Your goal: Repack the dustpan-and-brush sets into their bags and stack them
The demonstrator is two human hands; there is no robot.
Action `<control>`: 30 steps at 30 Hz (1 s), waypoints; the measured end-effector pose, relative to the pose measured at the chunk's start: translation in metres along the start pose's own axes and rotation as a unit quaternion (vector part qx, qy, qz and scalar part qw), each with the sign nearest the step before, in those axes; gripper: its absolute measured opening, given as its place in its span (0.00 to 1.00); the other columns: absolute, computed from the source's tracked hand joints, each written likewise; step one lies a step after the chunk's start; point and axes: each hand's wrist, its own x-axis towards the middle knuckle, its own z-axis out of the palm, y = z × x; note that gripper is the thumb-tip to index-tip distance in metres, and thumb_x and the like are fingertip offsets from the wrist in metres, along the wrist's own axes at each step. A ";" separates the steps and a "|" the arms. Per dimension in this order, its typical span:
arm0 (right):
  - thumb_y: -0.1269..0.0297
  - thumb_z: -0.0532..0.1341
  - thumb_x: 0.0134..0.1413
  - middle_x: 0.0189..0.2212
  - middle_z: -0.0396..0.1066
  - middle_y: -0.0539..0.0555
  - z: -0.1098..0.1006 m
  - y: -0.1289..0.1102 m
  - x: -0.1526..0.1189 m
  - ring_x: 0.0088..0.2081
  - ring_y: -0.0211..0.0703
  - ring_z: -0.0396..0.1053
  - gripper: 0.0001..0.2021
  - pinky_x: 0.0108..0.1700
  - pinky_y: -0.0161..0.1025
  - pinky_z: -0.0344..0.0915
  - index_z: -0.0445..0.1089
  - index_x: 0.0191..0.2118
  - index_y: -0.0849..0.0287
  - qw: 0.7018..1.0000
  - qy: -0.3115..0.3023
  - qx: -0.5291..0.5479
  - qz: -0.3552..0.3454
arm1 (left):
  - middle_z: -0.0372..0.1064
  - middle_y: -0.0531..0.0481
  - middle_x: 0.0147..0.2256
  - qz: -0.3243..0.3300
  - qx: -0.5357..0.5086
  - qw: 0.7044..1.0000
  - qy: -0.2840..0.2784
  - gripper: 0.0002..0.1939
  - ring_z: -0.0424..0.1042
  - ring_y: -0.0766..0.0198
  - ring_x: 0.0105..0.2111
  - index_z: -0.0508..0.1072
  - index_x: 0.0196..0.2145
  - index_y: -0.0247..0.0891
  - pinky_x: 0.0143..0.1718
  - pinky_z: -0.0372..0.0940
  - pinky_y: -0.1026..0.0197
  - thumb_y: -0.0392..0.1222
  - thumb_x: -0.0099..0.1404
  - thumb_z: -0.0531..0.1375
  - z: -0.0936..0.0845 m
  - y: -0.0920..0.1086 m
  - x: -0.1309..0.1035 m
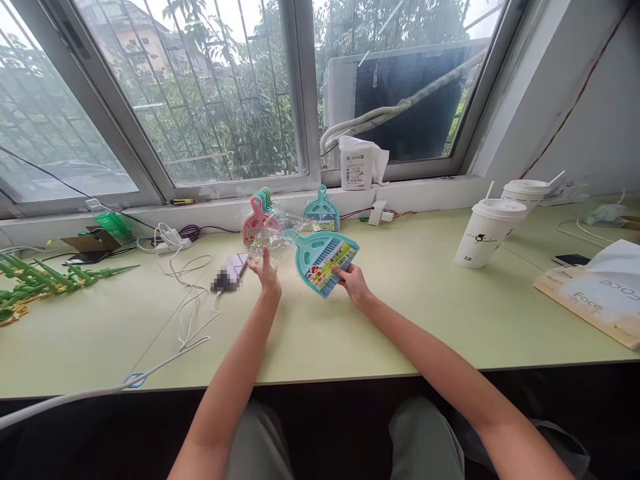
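Note:
My right hand (354, 283) grips the lower right edge of a teal mini dustpan and brush set (313, 252), held tilted above the table with its handle toward the upper left. A yellow printed label crosses its blue bristles. My left hand (266, 273) is closed at a crinkled clear plastic bag (277, 248), thumb pointing up; its other fingers are partly hidden. The plastic spreads near the dustpan's handle. Behind it, a pink dustpan set (257, 219) stands in front of several green ones, and another teal dustpan set (321, 212) leans by the sill.
White cables (193, 313) and a phone-like object (233, 270) lie left of my hands. Green spiky plant stems (55, 283) are at the far left. To the right stand white lidded cups (487, 233) with straws and a tissue pack (590, 293). A white package (356, 165) sits on the windowsill.

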 end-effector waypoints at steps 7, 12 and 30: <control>0.68 0.69 0.44 0.38 0.77 0.55 -0.002 -0.001 0.002 0.38 0.44 0.75 0.11 0.41 0.44 0.75 0.72 0.35 0.62 1.000 0.009 -0.025 -0.003 | 0.70 0.45 0.50 -0.090 -0.133 0.972 -0.174 0.35 0.73 0.65 0.46 0.55 0.59 0.42 0.52 0.65 0.63 0.29 0.57 0.63 -0.003 -0.019 0.016; 0.70 0.67 0.45 0.38 0.76 0.55 -0.011 -0.007 0.008 0.39 0.45 0.75 0.09 0.42 0.44 0.76 0.71 0.35 0.61 0.998 0.056 -0.020 -0.028 | 0.71 0.41 0.49 -0.146 -0.020 0.935 -0.321 0.34 0.75 0.61 0.43 0.63 0.57 0.39 0.48 0.67 0.60 0.31 0.52 0.65 -0.015 -0.020 0.024; 0.69 0.69 0.44 0.38 0.76 0.55 -0.011 -0.006 0.012 0.39 0.44 0.75 0.11 0.43 0.44 0.75 0.70 0.35 0.61 1.000 0.015 -0.005 -0.004 | 0.72 0.41 0.48 -0.243 0.030 0.833 -0.497 0.20 0.72 0.54 0.47 0.71 0.49 0.36 0.53 0.65 0.50 0.46 0.60 0.62 0.003 -0.019 -0.022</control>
